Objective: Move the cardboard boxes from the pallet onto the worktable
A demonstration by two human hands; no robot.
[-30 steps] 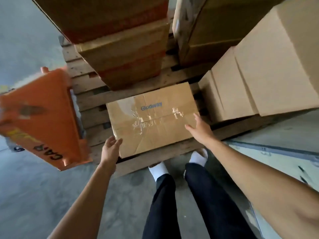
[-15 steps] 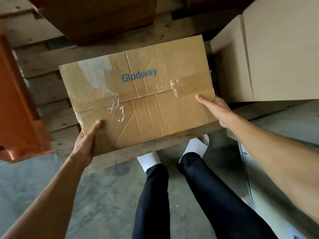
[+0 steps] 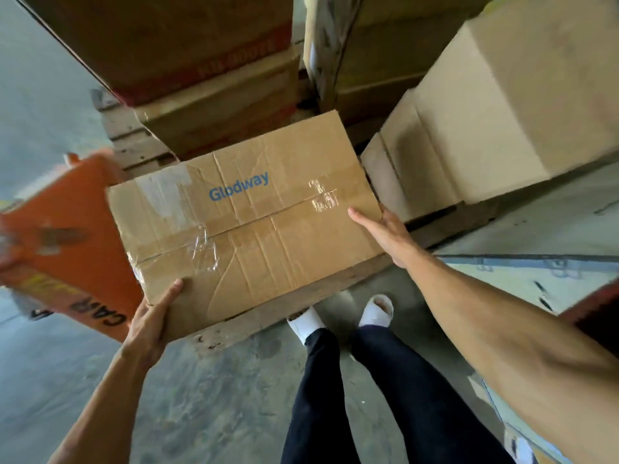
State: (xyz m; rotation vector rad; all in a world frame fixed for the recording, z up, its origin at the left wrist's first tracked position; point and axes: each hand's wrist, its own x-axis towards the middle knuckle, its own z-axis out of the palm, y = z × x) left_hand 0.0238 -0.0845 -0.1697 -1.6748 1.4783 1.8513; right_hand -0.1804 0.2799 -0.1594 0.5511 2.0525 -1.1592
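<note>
Gripping a taped cardboard box between both hands, the person holds it over the near edge of the wooden pallet. The left hand clasps the box's near left corner, thumb lying up along the top face and the fingers wrapped out of sight below. The right hand is pressed to the right end of the box, thumb stretched flat across the top near the tape seam, the other fingers curling round the side (their tips are hidden behind the edge). So the box lies squarely between the two hands, left hand nearer, right hand farther and to the right.

The box carries blue lettering reading "Glodway" and crumpled clear tape along its middle seam. It sits tilted, its far right corner higher in the view; whether its underside touches the pallet boards cannot be told.

Farther back on the pallet stand darker boxes with red print, and to the right a stack of pale cardboard boxes. An orange object with black letters is at the left, just beside the held box. Below are the person's dark trousers and white footwear on the grey concrete floor.
</note>
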